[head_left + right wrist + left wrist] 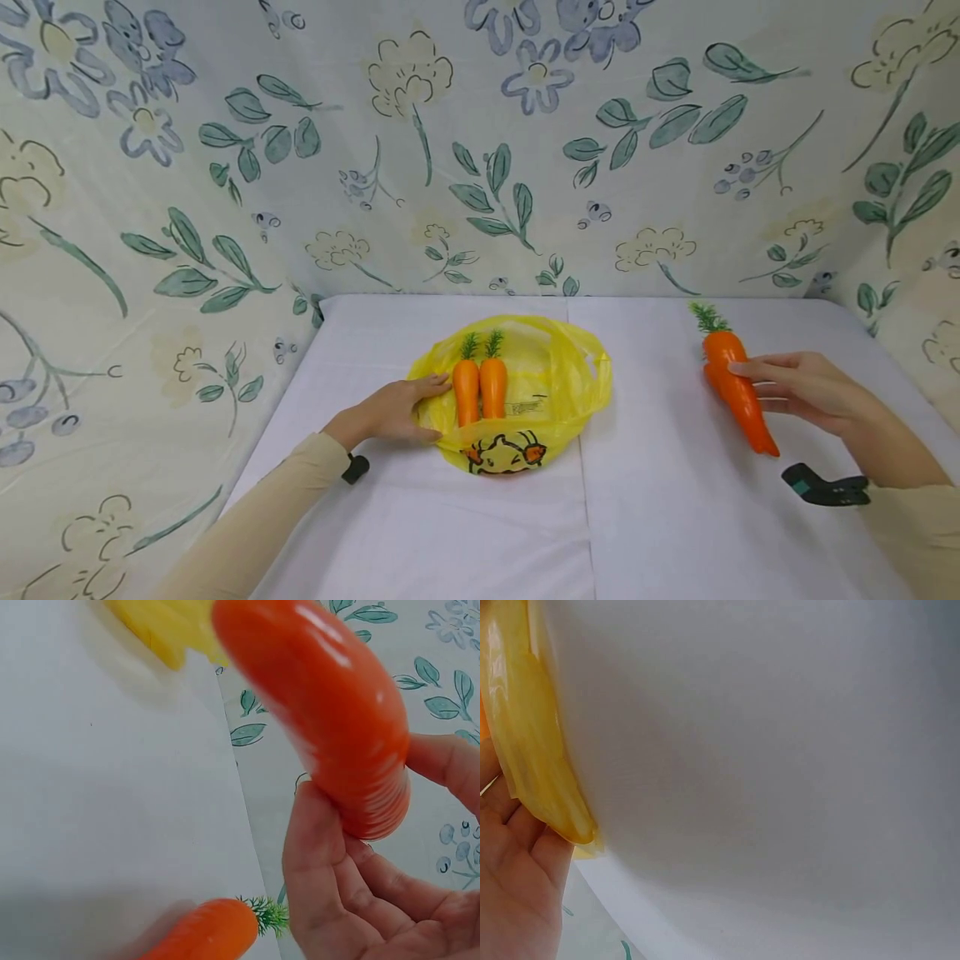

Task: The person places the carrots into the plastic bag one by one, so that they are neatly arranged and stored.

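Observation:
A yellow plastic bag [555, 367] lies on the white table with its mouth spread, a cartoon face on its front. Inside are two orange carrots [492, 387] with green tops, side by side, their lower ends hidden by the front rim. At the bag's left side my left hand [401, 410] grips the edge; the left wrist view shows its fingers against the yellow film [536, 742]. Off to the right, my right hand [810, 387] pinches a glossy orange-red carrot [337, 712] between thumb and fingers. Another carrot [210, 934] with a green top lies just below it.
A white cloth [465, 533] covers the table, with a seam running front to back. Floral fabric [480, 167] hangs behind it and along both sides. Dark straps cross both sleeved wrists.

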Demonstrator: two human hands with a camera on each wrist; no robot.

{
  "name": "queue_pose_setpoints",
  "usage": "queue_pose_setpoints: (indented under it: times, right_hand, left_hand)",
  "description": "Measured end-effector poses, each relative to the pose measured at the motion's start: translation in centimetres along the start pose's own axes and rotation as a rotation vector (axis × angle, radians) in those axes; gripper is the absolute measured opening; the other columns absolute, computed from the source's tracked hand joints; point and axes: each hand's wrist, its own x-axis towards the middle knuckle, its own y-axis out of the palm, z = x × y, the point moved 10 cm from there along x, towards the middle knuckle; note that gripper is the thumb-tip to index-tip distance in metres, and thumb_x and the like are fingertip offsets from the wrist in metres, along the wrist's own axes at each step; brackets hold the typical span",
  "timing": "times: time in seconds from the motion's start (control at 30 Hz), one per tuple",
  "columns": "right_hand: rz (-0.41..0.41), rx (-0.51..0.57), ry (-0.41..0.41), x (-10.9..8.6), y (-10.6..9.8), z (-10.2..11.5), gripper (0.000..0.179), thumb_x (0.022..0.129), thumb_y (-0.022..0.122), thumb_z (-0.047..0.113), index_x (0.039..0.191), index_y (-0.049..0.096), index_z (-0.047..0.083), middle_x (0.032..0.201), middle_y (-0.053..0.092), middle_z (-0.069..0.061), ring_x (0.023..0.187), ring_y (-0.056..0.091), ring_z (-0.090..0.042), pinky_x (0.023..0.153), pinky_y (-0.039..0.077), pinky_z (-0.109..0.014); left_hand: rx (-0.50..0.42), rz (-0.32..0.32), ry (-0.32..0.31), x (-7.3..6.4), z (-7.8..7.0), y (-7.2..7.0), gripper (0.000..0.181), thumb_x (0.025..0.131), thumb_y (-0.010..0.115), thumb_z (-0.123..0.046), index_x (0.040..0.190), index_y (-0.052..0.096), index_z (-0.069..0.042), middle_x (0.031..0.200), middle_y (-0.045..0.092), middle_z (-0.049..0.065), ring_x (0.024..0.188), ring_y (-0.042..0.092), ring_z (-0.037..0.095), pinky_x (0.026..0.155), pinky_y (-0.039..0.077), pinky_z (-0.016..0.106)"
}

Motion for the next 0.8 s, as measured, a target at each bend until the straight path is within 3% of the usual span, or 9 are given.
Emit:
queue_pose_setpoints:
  times: [0.13,0.43,0.8]
  right_hand:
    - [-0.005,-0.015,-0.014,-0.1,0.7,0.9,0.077,0.103,0.053,0.037,0.142,0.027,-0.023,0.132,0.051,-0.027,0.097,0.059,-0.013,0.083,0.058,-0.034]
    - [0.013,0.035,-0.036,0.1,2.7,2.5,0.076,0.101,0.058,0.036,0.142,0.032,-0.022,0.109,0.064,-0.005,0.093,0.062,-0.015,0.081,0.057,-0.029]
    - [0.055,0.077,-0.058,0.5,5.5,4.6,0.072,0.100,0.062,0.032,0.141,0.035,-0.020,0.104,0.065,-0.006,0.091,0.064,-0.018,0.081,0.058,-0.030]
  left_hand:
    - [0.003,0.002,-0.002,0.1,-0.1,0.0,0.084,0.082,0.070,-0.052,0.153,0.043,-0.015,0.159,0.033,0.001,0.146,0.030,0.022,0.117,0.028,0.048]
    - [0.001,-0.005,0.016,0.1,0.0,0.0,0.084,0.082,0.070,-0.052,0.152,0.044,-0.014,0.159,0.034,0.003,0.146,0.031,0.023,0.116,0.028,0.048]
    - [-0.009,-0.009,0.016,0.0,0.3,0.1,0.083,0.083,0.070,-0.053,0.152,0.044,-0.014,0.159,0.034,0.001,0.146,0.031,0.022,0.116,0.028,0.047]
